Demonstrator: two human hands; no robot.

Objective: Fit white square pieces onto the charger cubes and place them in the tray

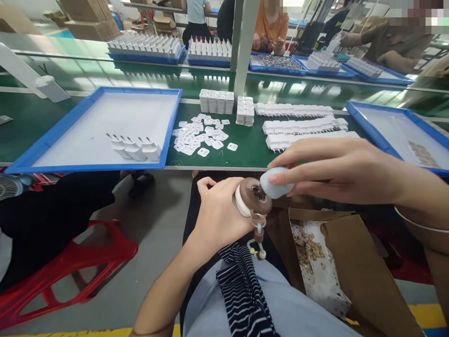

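Above my lap, my left hand [219, 210] is wrapped round a drink bottle [249, 193] with a brown top and a white band. The rest of its body is hidden by the hand. A ring with a beaded charm [258, 238] hangs from the bottle's top. Coming in from the right, my right hand [336, 168] grips a light blue cap [275, 183] between thumb and fingers. The cap is tilted at the right side of the bottle's top and overlaps it in view; whether they touch I cannot tell.
On the green bench lie a blue-rimmed tray [87, 107], loose white cards [199, 133], stacked cards [216, 101] and rows of white parts [294, 110]. Another tray [393, 124] sits right. Below are an open carton [368, 267] and a red stool [87, 276]. Co-workers sit across.
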